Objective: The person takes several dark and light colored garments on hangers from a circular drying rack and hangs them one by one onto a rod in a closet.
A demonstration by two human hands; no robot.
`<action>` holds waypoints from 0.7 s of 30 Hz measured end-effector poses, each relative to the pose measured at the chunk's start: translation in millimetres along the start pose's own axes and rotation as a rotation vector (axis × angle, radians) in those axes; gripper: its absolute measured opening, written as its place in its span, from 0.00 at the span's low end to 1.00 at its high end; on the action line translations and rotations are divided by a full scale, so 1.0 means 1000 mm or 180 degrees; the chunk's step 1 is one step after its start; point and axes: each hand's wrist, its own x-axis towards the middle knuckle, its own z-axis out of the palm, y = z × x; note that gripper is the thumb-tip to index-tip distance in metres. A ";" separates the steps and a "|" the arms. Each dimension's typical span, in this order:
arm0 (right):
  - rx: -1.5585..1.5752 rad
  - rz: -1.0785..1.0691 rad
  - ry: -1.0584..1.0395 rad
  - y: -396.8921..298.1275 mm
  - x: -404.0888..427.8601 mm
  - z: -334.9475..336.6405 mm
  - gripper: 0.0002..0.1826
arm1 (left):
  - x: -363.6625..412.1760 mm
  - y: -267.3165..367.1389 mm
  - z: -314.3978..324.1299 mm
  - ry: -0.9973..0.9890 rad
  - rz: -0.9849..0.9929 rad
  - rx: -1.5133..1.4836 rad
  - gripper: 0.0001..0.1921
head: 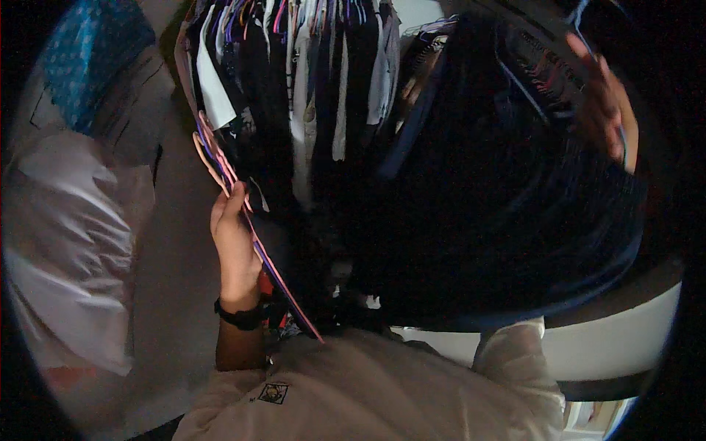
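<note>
My left hand (234, 231), with a dark band on its wrist, grips a bunch of thin clothes hangers (219, 160) in pink and purple. They slant down towards my chest and carry no garment that I can see. On the right, my blurred right hand (615, 110) is raised with a light blue hanger (579, 19) in its grasp. A large dark garment (496, 220) spreads below that hand and across the middle; how it joins the hanger is lost in shadow.
Ahead hangs a tightly packed row of clothes (300, 82) on coloured hangers. To the left lie a shiny pale grey cloth (77, 231) and a patterned blue cloth (91, 60). A white surface (612, 347) shows at the lower right.
</note>
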 end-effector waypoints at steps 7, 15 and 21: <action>0.0228 -0.0180 -0.0910 0.008 0.070 0.022 0.17 | -0.004 -0.006 0.011 0.0074 -0.0139 -0.0042 0.08; 0.0053 -0.1373 -0.0426 0.045 0.089 0.058 0.13 | 0.000 -0.002 0.004 0.0081 0.0043 0.0133 0.11; -0.1766 -0.1926 -0.0876 0.062 0.232 0.004 0.16 | -0.002 -0.004 0.012 0.0316 0.0006 0.0197 0.13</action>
